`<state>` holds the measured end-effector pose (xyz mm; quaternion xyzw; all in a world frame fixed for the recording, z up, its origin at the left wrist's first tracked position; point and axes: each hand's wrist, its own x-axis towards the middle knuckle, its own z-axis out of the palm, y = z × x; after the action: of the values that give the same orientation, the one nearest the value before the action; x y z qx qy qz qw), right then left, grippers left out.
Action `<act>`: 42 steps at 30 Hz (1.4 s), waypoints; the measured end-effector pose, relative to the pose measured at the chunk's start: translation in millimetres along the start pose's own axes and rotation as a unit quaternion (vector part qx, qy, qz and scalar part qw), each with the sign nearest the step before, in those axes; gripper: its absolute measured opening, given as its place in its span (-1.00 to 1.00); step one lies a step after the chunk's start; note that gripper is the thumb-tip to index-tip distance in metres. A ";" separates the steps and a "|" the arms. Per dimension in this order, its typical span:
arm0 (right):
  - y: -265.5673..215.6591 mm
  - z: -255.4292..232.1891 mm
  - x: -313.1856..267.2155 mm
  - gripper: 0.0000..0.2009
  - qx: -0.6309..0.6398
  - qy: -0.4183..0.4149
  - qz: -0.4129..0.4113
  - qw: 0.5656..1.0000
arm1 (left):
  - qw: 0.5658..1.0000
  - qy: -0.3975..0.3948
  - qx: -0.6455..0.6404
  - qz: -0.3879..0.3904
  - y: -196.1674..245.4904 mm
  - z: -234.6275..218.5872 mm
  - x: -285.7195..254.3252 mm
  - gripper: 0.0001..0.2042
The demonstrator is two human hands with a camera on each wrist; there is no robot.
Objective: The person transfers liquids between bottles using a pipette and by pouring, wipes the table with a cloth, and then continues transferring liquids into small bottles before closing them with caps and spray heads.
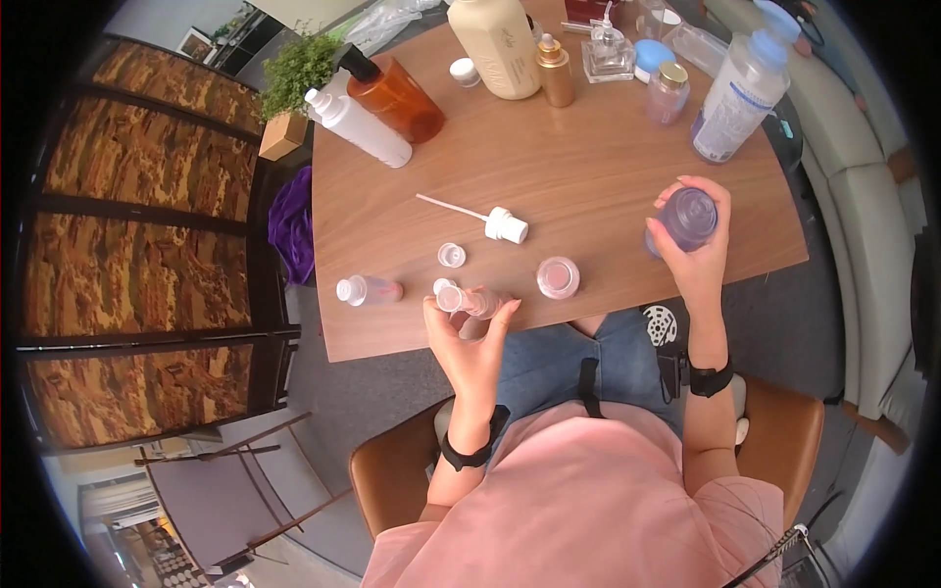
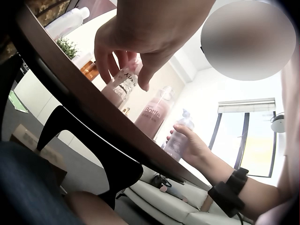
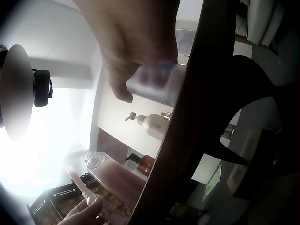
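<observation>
My left hand (image 1: 469, 338) grips a small clear bottle (image 2: 123, 86) with dark lettering and some pink in it, close to the table's front edge. Beside it stands an uncapped pink bottle (image 1: 558, 277), its open neck showing in both wrist views. Over on the right, my right hand (image 1: 701, 230) holds a translucent purple bottle (image 1: 690, 218), thumb on one side and fingers round the other. A white spray pump (image 1: 506, 225) with a long tube lies past the left hand, near a small white cap (image 1: 451, 255). Further left is a small clear bottle with a white cap (image 1: 365, 290).
Along the back stand a big cream bottle (image 1: 498, 49), a gold-topped bottle (image 1: 555, 73) and a glass pump bottle (image 1: 609, 57). An amber bottle (image 1: 402, 98) and a white bottle (image 1: 363, 129) lean at back left. A large clear bottle (image 1: 737, 103) stands back right.
</observation>
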<state>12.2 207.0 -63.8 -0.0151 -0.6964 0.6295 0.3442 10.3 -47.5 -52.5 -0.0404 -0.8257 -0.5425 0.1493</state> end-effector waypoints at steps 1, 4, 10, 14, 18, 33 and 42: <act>0.4 0.5 -0.2 -0.43 0.000 0.003 0.001 1.000 | 1.000 -0.002 0.001 0.001 -0.9 0.6 -0.3 -0.55; 1.4 1.0 -0.4 -0.44 0.000 0.009 -0.003 1.000 | 0.999 0.001 0.050 0.001 -2.2 1.6 -1.4 -0.48; 4.9 1.4 -1.4 -0.45 0.000 0.014 -0.007 1.000 | 0.997 -0.054 0.063 0.005 6.9 -4.9 -2.5 -0.33; 6.8 0.8 -2.3 -0.45 -0.002 0.015 -0.008 1.000 | 0.994 -0.086 -0.058 0.042 16.0 -16.4 2.9 -0.26; 7.6 0.4 -2.0 -0.45 -0.006 0.015 -0.007 1.000 | 0.986 -0.157 -0.002 0.064 11.5 -25.8 6.3 -0.41; 7.5 1.4 -1.5 -0.45 -0.005 0.016 -0.012 1.000 | 0.996 -0.056 0.048 0.051 18.2 -12.0 8.9 -0.74; 8.3 0.9 -1.2 -0.45 -0.009 0.014 -0.019 1.000 | 0.995 -0.049 0.063 0.056 20.6 -9.4 11.7 -0.71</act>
<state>9.3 207.4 -71.7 -0.0144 -0.6975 0.6161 0.3657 5.8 -48.7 -27.4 -0.1035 -0.8608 -0.4778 0.1413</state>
